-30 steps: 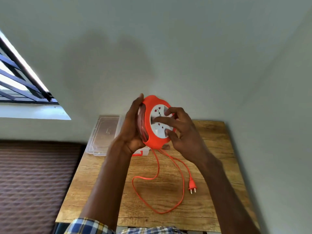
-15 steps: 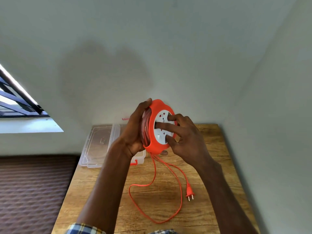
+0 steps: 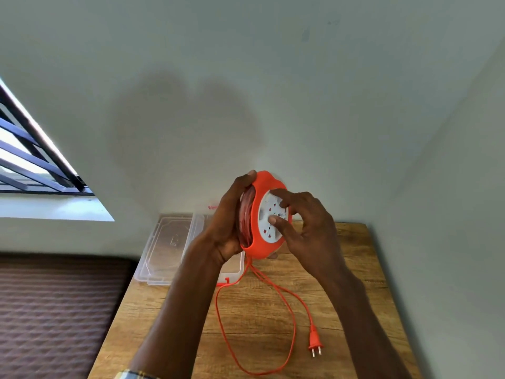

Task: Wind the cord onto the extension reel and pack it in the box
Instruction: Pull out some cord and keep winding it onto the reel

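Head view: left hand [image 3: 226,231] grips the upright extension reel [image 3: 259,214]; right hand [image 3: 303,220], fingers half-curled, presses its socket face, with slack cord [image 3: 287,296] trailing near to the plug [image 3: 314,341].

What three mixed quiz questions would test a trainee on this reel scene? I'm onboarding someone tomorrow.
1. True or false: the plug lies on the table.
2. Which hand grips the reel by its rim? A left, B right.
3. Fill in: the right hand's fingers touch the reel's white ___ face.

Key: 1 true. 2 A, the left hand. 3 socket; the right hand grips nothing.
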A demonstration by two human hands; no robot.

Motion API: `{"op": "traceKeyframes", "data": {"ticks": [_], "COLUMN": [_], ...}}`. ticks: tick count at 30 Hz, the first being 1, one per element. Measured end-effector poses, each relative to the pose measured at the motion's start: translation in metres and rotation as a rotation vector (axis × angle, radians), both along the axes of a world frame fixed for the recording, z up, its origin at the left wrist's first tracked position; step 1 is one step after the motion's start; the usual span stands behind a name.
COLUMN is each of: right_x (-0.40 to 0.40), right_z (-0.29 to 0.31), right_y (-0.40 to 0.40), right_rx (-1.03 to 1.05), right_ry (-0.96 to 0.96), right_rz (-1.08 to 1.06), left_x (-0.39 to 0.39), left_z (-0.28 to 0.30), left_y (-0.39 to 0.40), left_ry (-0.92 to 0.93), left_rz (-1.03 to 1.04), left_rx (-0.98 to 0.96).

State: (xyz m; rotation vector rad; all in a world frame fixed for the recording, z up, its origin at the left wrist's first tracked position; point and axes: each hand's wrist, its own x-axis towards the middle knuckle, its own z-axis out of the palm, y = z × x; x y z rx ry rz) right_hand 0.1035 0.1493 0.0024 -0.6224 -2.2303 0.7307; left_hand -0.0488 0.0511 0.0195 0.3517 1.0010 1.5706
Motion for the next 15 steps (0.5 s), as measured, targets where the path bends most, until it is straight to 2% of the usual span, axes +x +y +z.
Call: {"op": "traceKeyframes", "data": {"ticks": [5, 11, 15], "right_x": [0.005, 0.007, 0.005], "right_z": [-0.011, -0.02, -0.021], "right_y": [0.004, 0.01, 0.013], "right_rx": [0.076, 0.176, 0.167], "right_ry": [-0.103, -0.061, -0.039], "right_rz": [0.183, 0.208, 0.117], "left_x": [-0.011, -0.011, -0.011], "left_z": [-0.008, -0.012, -0.007], "left_y": [-0.005, -0.002, 0.005], "left_ry": [-0.109, -0.126, -0.082], "left_rz": [-0.028, -0.095, -0.097], "left_rx": [0.018, 0.01, 0.006]}}
